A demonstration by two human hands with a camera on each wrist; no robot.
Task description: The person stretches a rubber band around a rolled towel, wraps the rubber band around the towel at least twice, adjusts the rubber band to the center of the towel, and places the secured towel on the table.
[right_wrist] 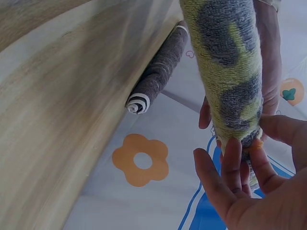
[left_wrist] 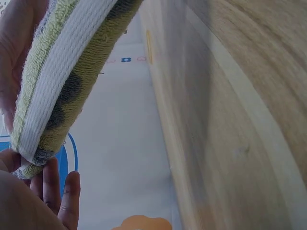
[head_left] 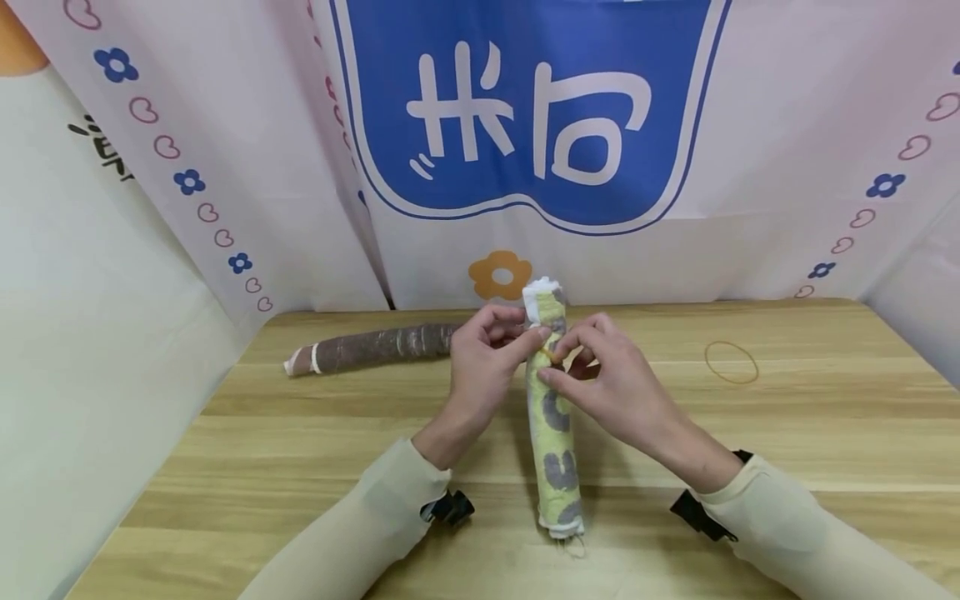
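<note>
A yellow rolled towel (head_left: 553, 442) with grey patterns and white ends stands tilted between the two hands above the table. My left hand (head_left: 483, 358) holds it near its upper end, thumb on the front. At the same level, my right hand (head_left: 618, 379) pinches an orange-yellow rubber band (head_left: 551, 357) against the towel with thumb and fingers. In the right wrist view, a bit of the rubber band (right_wrist: 259, 143) shows at the fingertips; the rest of the loop is hidden. The left wrist view shows the towel's white edge strip (left_wrist: 72, 72) running lengthwise.
A brown rolled towel (head_left: 375, 348) with a white band near its end lies at the back left of the wooden table (head_left: 300, 467). Another rubber band (head_left: 731, 362) lies flat on the right. Behind the table hangs a printed backdrop (head_left: 675, 258).
</note>
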